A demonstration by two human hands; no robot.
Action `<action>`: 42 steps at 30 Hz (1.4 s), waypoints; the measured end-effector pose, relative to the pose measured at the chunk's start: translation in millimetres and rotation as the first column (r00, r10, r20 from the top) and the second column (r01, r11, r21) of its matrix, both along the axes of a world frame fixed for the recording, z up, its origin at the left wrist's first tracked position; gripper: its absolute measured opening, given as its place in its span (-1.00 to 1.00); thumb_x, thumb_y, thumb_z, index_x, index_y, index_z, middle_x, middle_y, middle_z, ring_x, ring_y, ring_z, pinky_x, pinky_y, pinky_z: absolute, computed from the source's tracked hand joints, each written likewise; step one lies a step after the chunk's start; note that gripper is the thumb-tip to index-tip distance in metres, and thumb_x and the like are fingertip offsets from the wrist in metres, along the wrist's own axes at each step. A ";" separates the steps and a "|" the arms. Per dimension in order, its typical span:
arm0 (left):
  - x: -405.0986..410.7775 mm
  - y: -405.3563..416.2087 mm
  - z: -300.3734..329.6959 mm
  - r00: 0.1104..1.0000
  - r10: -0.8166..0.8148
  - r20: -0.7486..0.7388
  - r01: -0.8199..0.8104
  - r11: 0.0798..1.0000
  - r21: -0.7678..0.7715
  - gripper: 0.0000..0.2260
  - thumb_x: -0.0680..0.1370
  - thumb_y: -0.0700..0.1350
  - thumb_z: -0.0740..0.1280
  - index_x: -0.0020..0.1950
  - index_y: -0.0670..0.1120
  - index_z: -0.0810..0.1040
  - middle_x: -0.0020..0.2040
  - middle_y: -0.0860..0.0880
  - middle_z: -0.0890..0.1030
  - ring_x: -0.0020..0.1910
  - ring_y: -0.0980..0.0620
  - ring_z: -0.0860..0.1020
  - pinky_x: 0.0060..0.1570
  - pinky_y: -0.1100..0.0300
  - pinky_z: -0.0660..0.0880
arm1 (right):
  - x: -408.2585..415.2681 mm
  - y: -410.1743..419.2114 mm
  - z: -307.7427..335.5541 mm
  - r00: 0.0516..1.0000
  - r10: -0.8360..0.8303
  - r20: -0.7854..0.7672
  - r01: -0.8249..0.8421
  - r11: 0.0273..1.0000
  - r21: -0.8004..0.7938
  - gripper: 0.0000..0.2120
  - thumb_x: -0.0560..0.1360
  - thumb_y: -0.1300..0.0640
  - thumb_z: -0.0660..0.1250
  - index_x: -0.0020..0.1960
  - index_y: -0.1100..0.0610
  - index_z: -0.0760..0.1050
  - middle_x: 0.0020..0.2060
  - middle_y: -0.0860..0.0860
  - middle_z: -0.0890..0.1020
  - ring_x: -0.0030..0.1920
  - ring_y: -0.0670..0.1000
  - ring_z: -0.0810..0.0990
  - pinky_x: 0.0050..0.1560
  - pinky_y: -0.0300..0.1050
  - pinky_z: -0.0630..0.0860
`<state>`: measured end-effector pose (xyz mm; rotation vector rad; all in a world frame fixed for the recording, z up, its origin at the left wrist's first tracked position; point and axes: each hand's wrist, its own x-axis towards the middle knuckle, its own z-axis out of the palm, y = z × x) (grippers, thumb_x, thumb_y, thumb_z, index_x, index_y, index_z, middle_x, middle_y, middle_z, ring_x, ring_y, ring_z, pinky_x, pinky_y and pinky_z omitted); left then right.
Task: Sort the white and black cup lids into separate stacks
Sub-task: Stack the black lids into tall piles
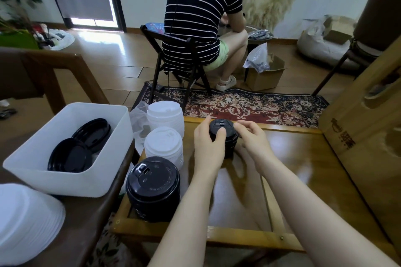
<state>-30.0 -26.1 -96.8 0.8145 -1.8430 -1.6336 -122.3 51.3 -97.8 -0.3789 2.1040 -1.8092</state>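
Mostly sorted: white stacks [165,123] and black stack [153,188] lower left; both hands [206,143] [252,138] clamped on center black stack [223,136]; loose black lids [80,147] left in bin [65,147].

Black lid stacks [223,136], white lid stacks [163,143], white bin [71,178], floral red-navy rug [249,104], navy-white striped shirt [199,13].

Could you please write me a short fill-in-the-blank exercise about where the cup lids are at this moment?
1. Both hands, left hand and right hand, hold a small stack of ____ plastic cup lids.
2. The white rectangular plastic bin contains loose lids of the colour ____.
3. On the glossy wooden table, the number of white lid stacks left of the hands is ____.

Missing words: black; black; two
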 end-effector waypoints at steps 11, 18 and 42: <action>28.3 28.1 30.7 0.976 0.017 0.219 0.051 0.951 -0.305 -0.50 0.64 -0.11 0.22 0.58 -0.03 0.21 0.61 -0.06 0.09 0.60 -0.01 0.03 0.55 0.05 0.00 | 11.1 46.5 27.2 0.951 0.105 -0.291 -0.038 0.974 0.225 -0.72 0.55 0.06 0.33 0.26 0.00 0.50 0.11 0.01 0.59 0.15 0.00 0.53 0.18 -0.06 0.46; 56.9 43.6 31.4 0.943 -0.026 0.332 0.152 0.921 -0.359 -0.49 0.66 -0.13 0.17 0.60 -0.04 0.15 0.63 -0.05 0.09 0.61 -0.01 0.00 0.57 0.03 -0.02 | 22.8 41.6 21.6 0.834 0.396 -0.385 -0.177 0.852 0.492 -0.60 0.59 0.12 0.26 0.41 -0.05 0.39 0.46 0.01 0.36 0.50 0.04 0.23 0.49 0.14 0.18; 159.6 -51.7 116.1 0.957 0.188 0.223 0.030 0.698 -0.715 -0.59 0.66 -0.10 0.20 0.52 -0.01 0.33 0.47 0.02 0.36 0.42 0.03 0.34 0.26 0.12 0.37 | 48.6 -47.0 83.4 0.384 0.737 -0.556 -0.128 0.639 0.758 -0.60 0.60 -0.03 0.24 0.44 -0.15 0.34 0.45 -0.11 0.34 0.53 -0.01 0.07 0.46 0.13 0.00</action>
